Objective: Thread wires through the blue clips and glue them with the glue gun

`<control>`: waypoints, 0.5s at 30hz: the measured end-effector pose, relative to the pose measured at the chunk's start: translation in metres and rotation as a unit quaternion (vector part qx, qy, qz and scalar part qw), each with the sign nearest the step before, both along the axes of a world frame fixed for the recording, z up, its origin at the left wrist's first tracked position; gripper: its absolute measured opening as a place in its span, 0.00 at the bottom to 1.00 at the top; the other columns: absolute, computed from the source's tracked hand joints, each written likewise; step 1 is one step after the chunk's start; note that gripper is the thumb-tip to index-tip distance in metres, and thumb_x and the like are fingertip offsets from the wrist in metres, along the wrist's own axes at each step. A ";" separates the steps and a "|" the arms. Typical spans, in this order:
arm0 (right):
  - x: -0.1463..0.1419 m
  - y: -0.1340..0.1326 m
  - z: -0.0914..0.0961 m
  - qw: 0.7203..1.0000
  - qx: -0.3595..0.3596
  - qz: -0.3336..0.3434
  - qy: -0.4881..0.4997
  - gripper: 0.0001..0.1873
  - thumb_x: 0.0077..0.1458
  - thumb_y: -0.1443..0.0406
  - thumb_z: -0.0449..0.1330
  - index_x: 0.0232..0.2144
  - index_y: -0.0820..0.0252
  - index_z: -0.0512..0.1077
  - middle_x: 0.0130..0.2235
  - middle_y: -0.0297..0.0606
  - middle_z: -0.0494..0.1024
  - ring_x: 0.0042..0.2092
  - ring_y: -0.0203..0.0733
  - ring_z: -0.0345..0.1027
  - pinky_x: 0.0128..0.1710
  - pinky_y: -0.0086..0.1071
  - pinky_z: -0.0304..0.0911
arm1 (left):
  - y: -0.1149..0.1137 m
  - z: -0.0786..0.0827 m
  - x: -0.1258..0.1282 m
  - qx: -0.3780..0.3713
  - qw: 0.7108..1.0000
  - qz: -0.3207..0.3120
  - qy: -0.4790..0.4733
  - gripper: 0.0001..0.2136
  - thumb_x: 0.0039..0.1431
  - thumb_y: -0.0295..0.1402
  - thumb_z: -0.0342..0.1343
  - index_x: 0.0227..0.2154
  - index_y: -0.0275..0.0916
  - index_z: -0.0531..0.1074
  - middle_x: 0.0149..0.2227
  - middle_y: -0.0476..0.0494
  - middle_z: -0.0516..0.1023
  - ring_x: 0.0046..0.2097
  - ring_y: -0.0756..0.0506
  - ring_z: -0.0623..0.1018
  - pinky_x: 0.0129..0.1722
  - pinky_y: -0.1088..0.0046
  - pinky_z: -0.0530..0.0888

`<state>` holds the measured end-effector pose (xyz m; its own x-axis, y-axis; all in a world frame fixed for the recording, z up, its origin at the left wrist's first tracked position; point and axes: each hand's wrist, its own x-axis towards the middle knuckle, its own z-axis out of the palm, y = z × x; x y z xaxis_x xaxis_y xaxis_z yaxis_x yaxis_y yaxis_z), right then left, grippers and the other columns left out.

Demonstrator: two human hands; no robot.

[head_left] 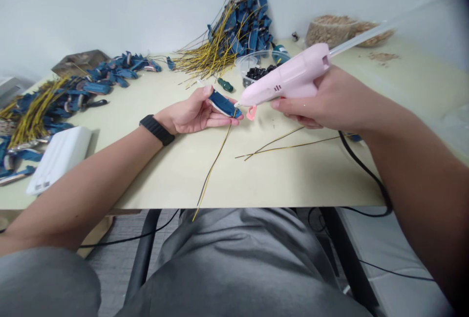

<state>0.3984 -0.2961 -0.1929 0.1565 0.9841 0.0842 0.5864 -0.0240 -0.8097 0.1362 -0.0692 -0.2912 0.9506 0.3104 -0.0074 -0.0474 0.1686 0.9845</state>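
My left hand [198, 112] is palm up, with its thumb closed over a small blue plastic part [223, 103]. A yellow and a black wire [212, 165] run from the part's right end down past the table's front edge. My right hand [322, 102] is wrapped round the handle of a pink hot glue gun [286, 75]. A clear glue stick [362, 38] sticks out of the gun's back. The gun's nozzle is at the wired end of the blue part; whether it touches cannot be made out.
Piles of blue parts with wires [242, 19] stand at the back and left. A tub of black pieces [258, 70], a green object [225, 85] and loose wires [282, 146] lie near my hands. A white box [60, 156] sits left; a black cord [366, 170] hangs right.
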 end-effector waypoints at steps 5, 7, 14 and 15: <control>-0.005 -0.001 0.007 1.000 -0.016 0.013 0.009 0.15 0.72 0.80 0.73 0.35 0.61 0.82 0.24 0.29 0.77 0.20 0.32 0.63 0.16 0.28 0.53 | -0.004 0.003 -0.002 -0.005 1.000 -0.011 -0.002 0.36 0.82 0.64 0.67 0.63 0.28 0.86 0.64 0.23 0.94 0.63 0.35 0.96 0.71 0.66 0.88; -0.007 -0.001 0.009 1.000 -0.016 0.021 0.016 0.12 0.73 0.79 0.73 0.37 0.62 0.84 0.25 0.29 0.79 0.19 0.31 0.62 0.15 0.28 0.55 | -0.008 0.006 -0.003 -0.017 1.000 -0.020 -0.011 0.35 0.83 0.60 0.69 0.63 0.26 0.86 0.66 0.20 0.93 0.63 0.37 0.97 0.68 0.69 0.89; -0.002 0.000 0.004 0.999 -0.016 0.025 0.016 0.14 0.71 0.80 0.74 0.35 0.60 0.83 0.17 0.25 0.71 0.17 0.33 0.60 0.15 0.26 0.57 | -0.012 0.005 0.001 -0.030 0.999 -0.030 -0.011 0.32 0.84 0.59 0.68 0.61 0.28 0.86 0.59 0.25 0.96 0.56 0.41 0.98 0.65 0.71 0.90; -0.001 0.000 0.003 0.999 -0.011 0.030 0.014 0.14 0.71 0.78 0.75 0.34 0.59 0.83 0.17 0.25 0.70 0.18 0.34 0.61 0.16 0.27 0.57 | -0.010 0.002 0.002 -0.029 0.999 -0.029 -0.017 0.33 0.84 0.61 0.67 0.60 0.29 0.86 0.59 0.26 0.96 0.55 0.40 0.98 0.64 0.71 0.90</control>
<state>0.3974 -0.2964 -0.1898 0.0988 0.9934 0.0582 0.5645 -0.0077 -0.8254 0.1382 -0.0793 -0.2890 0.9671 0.2540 0.0098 -0.0698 0.2283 0.9711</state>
